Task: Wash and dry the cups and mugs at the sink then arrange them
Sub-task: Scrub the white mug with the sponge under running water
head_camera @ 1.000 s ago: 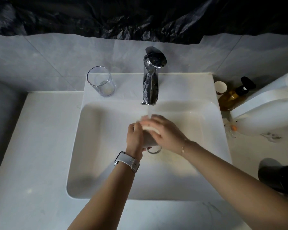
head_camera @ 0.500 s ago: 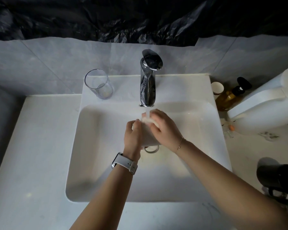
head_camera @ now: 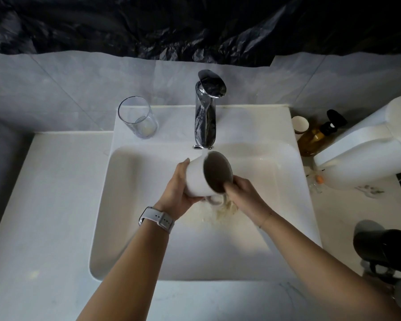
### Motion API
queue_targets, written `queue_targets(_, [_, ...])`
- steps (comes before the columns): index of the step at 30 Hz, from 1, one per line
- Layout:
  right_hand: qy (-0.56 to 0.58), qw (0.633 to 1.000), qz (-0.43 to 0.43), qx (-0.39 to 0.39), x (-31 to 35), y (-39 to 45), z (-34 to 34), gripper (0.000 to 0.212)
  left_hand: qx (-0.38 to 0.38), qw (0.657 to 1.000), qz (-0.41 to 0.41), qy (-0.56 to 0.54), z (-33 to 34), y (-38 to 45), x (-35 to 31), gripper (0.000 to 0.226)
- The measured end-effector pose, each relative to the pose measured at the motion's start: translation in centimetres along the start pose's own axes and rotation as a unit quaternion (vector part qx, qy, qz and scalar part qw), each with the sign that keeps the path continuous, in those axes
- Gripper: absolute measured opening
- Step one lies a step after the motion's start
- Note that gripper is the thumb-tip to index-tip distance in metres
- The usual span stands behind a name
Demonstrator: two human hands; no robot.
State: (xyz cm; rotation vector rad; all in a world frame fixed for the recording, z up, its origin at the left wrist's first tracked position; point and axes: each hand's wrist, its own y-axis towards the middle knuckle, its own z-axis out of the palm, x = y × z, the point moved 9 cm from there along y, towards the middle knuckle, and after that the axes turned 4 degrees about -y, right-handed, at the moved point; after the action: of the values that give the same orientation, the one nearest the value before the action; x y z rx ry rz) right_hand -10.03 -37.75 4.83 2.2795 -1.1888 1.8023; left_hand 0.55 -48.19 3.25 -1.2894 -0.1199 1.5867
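mug [head_camera: 200,179] now tipped w/ mouth showing, left hand [head_camera: 180,187] gripping its body, right hand [head_camera: 242,193] fingers at rim; rinsing nearly done.

white counter [head_camera: 44,216] | clear glass [head_camera: 138,118] far left by faucet [head_camera: 206,112] | amber bottle [head_camera: 315,137] far right | black mug [head_camera: 389,251] near right

No legible text, brand, number or sign found; the amber bottle [head_camera: 315,139] right of the faucet [head_camera: 206,112] shows no readable label at this resolution
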Motion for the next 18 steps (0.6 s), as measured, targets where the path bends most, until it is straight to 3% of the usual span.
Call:
queue_targets(3, [-0.048, 0.998, 0.002, -0.036, 0.9, 0.4, -0.4, 0.024, -0.025, 0.996, 0.002, 0.083, -0.8, 0.5, -0.4, 0.055])
queue_targets(7, [-0.154, 0.984, 0.008, -0.089, 1.3, 0.2, -0.8, 0.040, -0.097, 0.976, 0.058, 0.189, -2.1, -0.3, -1.4, 0.038])
queue_targets(10, [-0.199, 0.973, 0.029, -0.112, 2.0, 0.2, -0.7, 0.041, -0.044, 0.975, 0.125, 0.176, -1.6, -2.2, -1.1, 0.038])
queue_targets(12, [-0.186, 0.975, 0.042, -0.115, 2.2, 0.4, -0.6, 0.041, -0.058, 0.937, 0.222, 0.262, -2.2, -3.9, -1.2, 0.044])
queue_targets(15, [-0.166, 0.979, 0.048, -0.110, 2.6, 0.8, -0.1, 0.039, -0.136, 0.807, 0.396, 0.416, -2.1, -6.7, -1.6, 0.034])
queue_targets(16, [-0.159, 0.980, 0.053, -0.105, 2.7, 0.9, 0.1, 0.038, -0.137, 0.793, 0.410, 0.429, -1.8, -7.2, -1.3, 0.028])
queue_targets(18, [-0.149, 0.982, 0.061, -0.095, 2.9, 1.2, 0.5, 0.038, -0.119, 0.806, 0.399, 0.420, -1.2, -7.2, -0.8, 0.022])
